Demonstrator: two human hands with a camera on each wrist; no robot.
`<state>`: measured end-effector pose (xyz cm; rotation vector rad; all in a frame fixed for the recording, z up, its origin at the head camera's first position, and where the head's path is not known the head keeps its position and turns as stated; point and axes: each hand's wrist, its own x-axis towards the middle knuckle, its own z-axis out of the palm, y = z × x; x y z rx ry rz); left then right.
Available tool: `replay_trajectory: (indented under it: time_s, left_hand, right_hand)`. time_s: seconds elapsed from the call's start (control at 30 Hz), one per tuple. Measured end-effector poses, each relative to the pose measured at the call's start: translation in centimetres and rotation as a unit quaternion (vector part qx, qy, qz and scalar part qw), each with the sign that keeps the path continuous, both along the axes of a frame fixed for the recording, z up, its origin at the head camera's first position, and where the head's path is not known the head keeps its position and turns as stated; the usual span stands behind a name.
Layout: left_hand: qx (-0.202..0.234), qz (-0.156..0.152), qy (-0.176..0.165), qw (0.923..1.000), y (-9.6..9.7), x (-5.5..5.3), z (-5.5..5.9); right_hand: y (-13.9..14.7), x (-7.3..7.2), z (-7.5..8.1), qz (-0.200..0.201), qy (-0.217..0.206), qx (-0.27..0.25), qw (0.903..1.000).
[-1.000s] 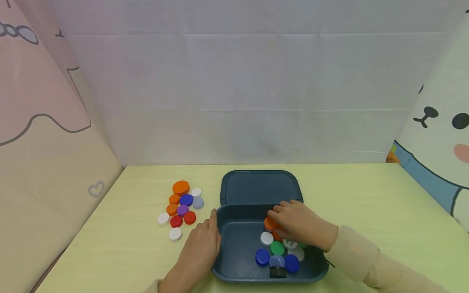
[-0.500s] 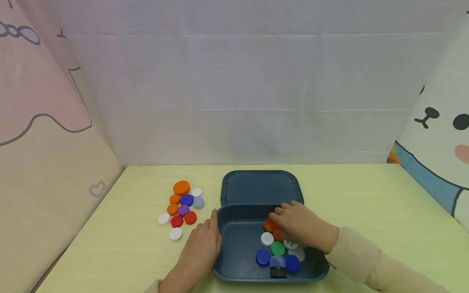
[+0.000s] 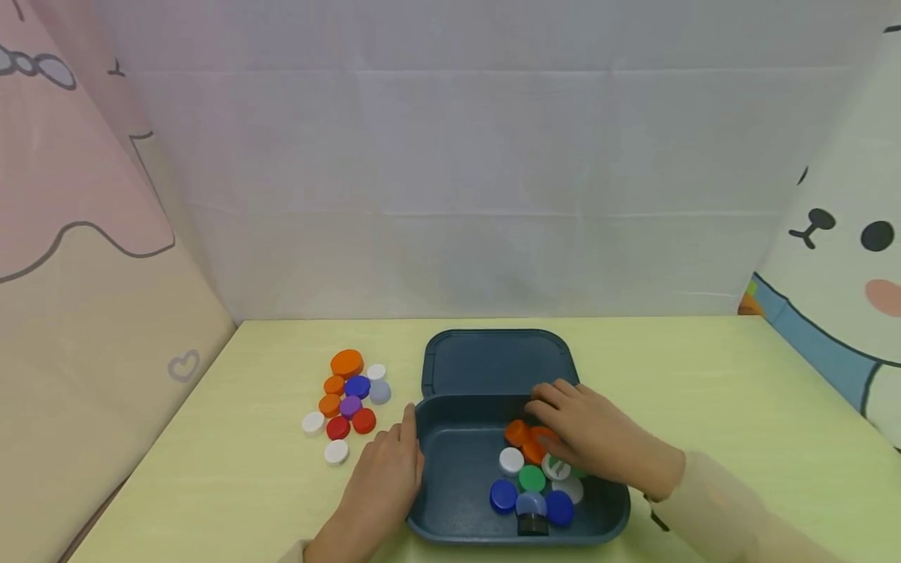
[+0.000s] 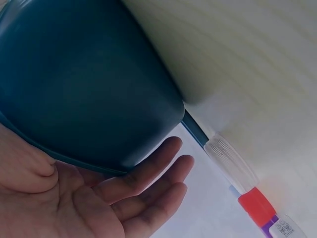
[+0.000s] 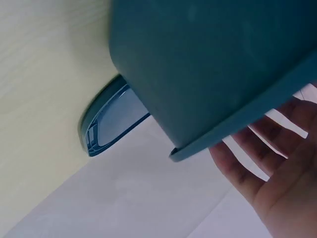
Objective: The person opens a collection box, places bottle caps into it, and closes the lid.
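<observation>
A dark blue plastic box [image 3: 457, 500] stands open at the table's front, with bottle caps gathered in its right half. Among them are orange caps [image 3: 533, 453], a green cap [image 3: 532, 478], white caps and blue caps [image 3: 503, 496]. My left hand [image 3: 387, 477] rests along the box's left rim, one finger pointing forward; in the left wrist view its loose fingers lie beside the outer wall. My right hand [image 3: 598, 434] reaches over the right rim, its fingers extended above the orange caps and its thumb beside them. Whether the thumb touches a cap, I cannot tell.
The box's lid [image 3: 500, 361] lies flat just behind it. Left of the box, a cluster of caps lies on the table [image 3: 690, 391], including a large orange cap [image 3: 347, 363], a purple cap [image 3: 350, 407] and red caps [image 3: 364, 421]. A pale cloth [image 3: 479, 172] hangs behind.
My right hand has drawn to the right, away from the orange caps, its fingers loosening, and more of those caps shows. My left hand stays at the rim.
</observation>
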<state>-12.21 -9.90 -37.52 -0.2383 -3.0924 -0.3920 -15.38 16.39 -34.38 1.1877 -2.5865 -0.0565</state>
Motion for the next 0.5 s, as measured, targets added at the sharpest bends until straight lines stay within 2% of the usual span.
replay_trajectory:
  time_s: [0.1,0.27,0.5]
  left_hand:
    - [-0.007,0.001,0.004,1.0,-0.1,0.0,0.0]
    - [-0.017,0.0,0.019,0.9997,-0.2,-0.1,0.1]
    - [-0.006,-0.008,0.028,0.9996,-0.7,-0.2,0.9]
  right_hand:
    - [0.5,0.4,-0.1,-0.007,0.013,-0.027,0.9995]
    - [1.6,1.2,-0.4,-0.045,0.025,-0.072,0.9961]
    - [2.9,2.4,-0.7,-0.097,-0.01,-0.106,0.9896]
